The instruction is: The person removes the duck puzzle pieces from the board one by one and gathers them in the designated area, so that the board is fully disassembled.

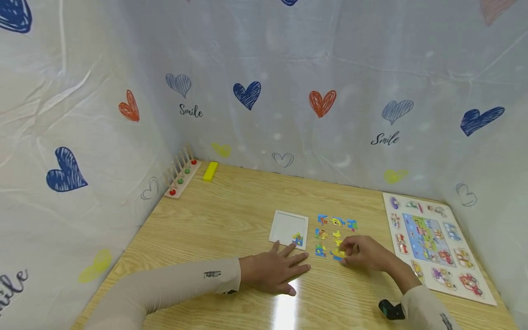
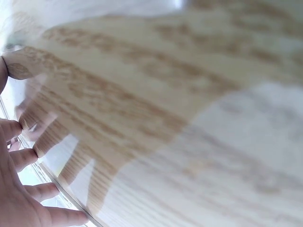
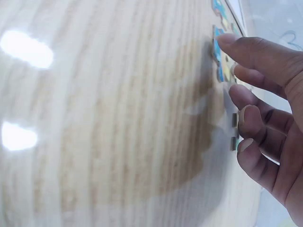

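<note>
A white square puzzle tray (image 1: 286,224) lies on the table with a joined colourful bit of puzzle (image 1: 298,238) in its lower right corner. My left hand (image 1: 277,271) is spread flat, its fingertips at the tray's near edge; the left wrist view shows the fingers (image 2: 42,191) reaching that edge. With thumb and forefinger, my right hand (image 1: 367,253) pinches a yellow and blue puzzle piece (image 1: 337,255) at the table surface. In the right wrist view the thumb (image 3: 255,52) lies against the blue part, the other fingers curled loosely. Several loose pieces (image 1: 321,234) lie in rows beside the tray.
On the right lies a large picture board (image 1: 429,240) with vehicle pictures. At the back left stand a wooden peg rack (image 1: 181,181) with red and green beads and a yellow block (image 1: 210,171). A curtain with printed hearts (image 1: 247,95) encloses the table.
</note>
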`<state>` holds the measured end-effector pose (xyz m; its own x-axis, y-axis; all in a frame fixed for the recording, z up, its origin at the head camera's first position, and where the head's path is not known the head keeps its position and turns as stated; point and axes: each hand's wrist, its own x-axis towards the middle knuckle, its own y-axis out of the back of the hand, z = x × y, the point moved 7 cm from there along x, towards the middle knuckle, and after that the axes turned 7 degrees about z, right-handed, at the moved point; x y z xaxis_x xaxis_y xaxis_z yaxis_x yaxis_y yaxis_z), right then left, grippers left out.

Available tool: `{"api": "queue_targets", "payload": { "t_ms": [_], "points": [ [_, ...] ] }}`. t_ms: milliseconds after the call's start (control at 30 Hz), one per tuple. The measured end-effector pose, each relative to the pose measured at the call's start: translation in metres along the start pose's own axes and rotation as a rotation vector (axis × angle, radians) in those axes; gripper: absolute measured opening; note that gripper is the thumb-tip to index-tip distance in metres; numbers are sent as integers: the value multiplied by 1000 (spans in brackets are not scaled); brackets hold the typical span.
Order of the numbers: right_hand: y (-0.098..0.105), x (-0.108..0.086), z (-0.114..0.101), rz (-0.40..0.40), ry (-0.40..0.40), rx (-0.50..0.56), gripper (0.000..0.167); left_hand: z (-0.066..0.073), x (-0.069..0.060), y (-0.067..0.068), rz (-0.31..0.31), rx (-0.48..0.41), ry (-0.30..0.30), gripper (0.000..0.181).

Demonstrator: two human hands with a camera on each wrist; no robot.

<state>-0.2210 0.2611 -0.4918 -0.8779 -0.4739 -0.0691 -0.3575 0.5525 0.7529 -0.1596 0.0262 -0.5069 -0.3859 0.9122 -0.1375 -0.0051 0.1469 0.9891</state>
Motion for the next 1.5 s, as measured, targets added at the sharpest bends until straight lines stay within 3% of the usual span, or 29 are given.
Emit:
{"api": "queue_targets", "payload": {
  "t_ms": [1000,1500],
  "points": [
    [-8,-2,4,-21,36,-3,24,0,1,1,-32,29,2,72],
    [-4,-1,-2,-14,57,-13,26,1,3,0,-19,52,-1,72]
  ]
}}
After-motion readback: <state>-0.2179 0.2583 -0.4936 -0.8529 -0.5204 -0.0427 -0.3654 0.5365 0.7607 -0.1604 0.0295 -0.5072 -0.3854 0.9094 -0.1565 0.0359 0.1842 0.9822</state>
